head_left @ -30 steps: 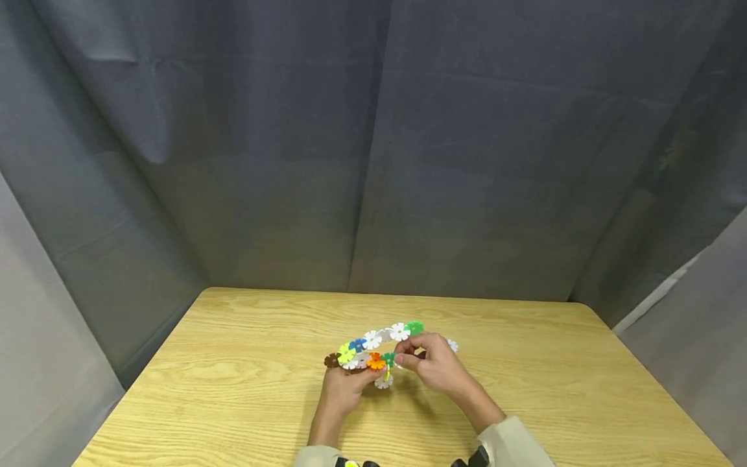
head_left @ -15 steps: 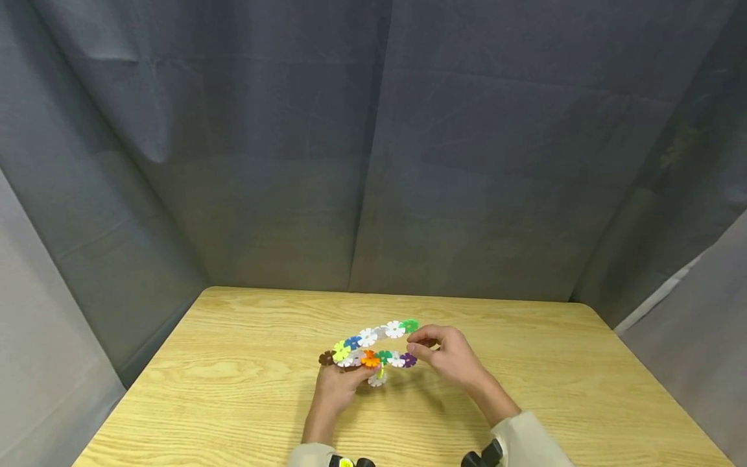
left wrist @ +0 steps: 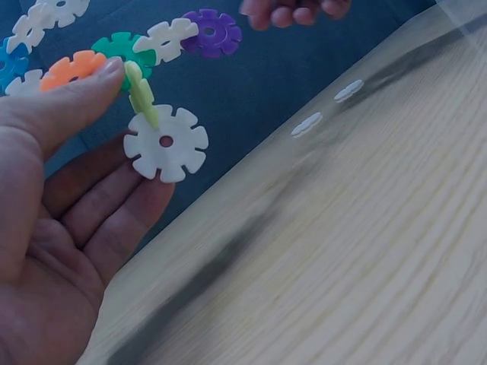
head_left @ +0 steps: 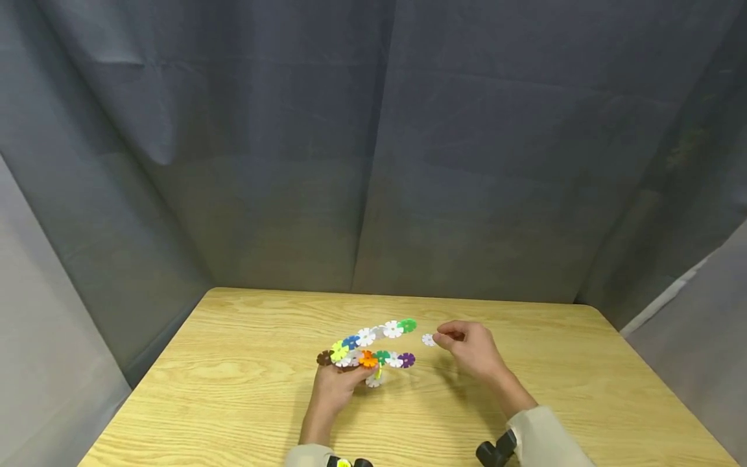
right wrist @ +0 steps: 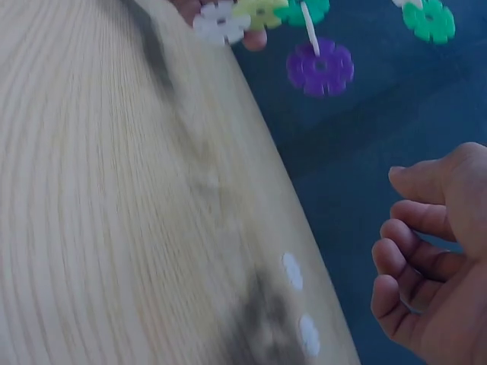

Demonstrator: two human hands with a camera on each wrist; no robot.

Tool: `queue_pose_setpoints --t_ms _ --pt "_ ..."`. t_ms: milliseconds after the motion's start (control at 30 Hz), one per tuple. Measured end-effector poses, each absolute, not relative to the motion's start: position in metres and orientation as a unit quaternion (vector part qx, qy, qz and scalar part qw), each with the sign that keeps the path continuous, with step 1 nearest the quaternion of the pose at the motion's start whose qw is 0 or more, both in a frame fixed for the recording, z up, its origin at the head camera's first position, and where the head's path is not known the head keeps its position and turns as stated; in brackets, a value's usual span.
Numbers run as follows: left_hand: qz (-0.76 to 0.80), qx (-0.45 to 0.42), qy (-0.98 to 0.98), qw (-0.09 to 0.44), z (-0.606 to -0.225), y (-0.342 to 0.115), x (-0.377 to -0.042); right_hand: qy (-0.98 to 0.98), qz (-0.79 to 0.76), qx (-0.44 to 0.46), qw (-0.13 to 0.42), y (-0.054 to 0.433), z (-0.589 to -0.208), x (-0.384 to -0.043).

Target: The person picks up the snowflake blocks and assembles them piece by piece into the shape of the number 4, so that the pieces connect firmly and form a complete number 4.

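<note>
My left hand (head_left: 335,391) pinches a curved chain of interlocking flower discs (head_left: 367,359), raised above the table. Its thumb presses by the orange disc (left wrist: 72,70) and the green one. Purple (head_left: 406,360) and bright green (head_left: 407,325) discs end the chain's two arms, with a gap between them. A yellow disc slotted crosswise carries a white disc (left wrist: 166,143) near the left fingertips. To the right, my right hand (head_left: 475,353) hovers apart from the chain, fingers loosely bent and holding nothing in the right wrist view. Close by its fingertips in the head view shows a white disc (head_left: 428,339).
Two loose white discs, one nearer (left wrist: 307,125) and one farther (left wrist: 348,90), lie flat on the wooden table (head_left: 233,389). Grey curtains (head_left: 280,162) hang behind the table's back edge and at both sides.
My right hand has drawn away from the purple end of the chain, moving right and uncovering it. My left hand shifted slightly left with the chain.
</note>
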State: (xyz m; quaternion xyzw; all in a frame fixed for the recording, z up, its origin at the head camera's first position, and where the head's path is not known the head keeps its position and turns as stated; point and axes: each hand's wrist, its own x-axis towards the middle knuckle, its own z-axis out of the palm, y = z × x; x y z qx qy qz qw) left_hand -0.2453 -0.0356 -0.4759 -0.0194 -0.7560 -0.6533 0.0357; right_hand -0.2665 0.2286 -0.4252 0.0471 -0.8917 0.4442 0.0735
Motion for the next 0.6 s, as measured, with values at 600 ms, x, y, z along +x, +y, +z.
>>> queue_pose_setpoints --t_ms 600 --pt "-0.649 -0.035 -0.758 0.056 -0.483 -0.040 -0.247 -0.928 0.364 0.022 0.074 0.262 -0.453 -0.285"
